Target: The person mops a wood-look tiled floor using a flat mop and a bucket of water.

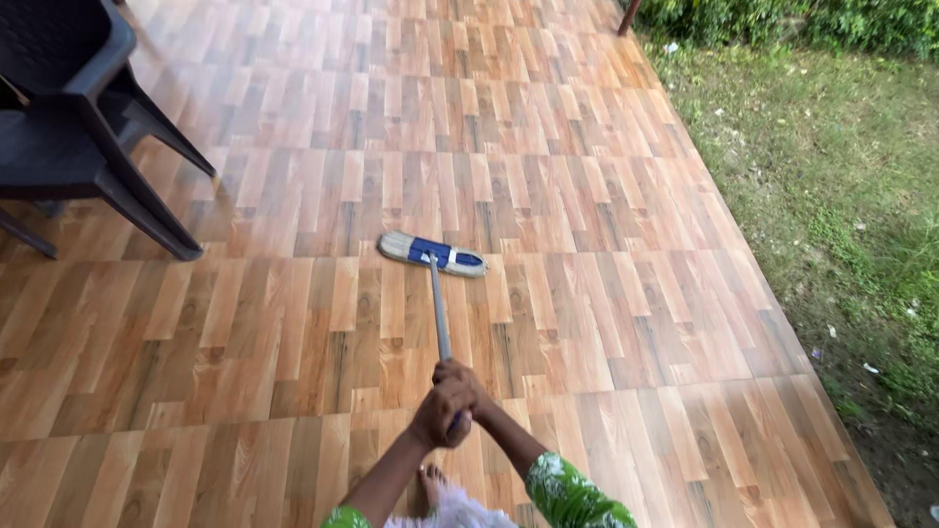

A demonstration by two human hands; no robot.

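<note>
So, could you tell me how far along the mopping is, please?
Mid-job, it seems. Both hands grip the mop handle, its head flat on the floor mid-deck. No wet or dry boundary shows, so the done part is unclear. The boards under the chair look untouched.

One mop, one chair, two hands.

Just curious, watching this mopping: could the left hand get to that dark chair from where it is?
Probably not as things stand. The left hand grips the mop handle, and the chair stands far off to the left across bare floor.
</note>
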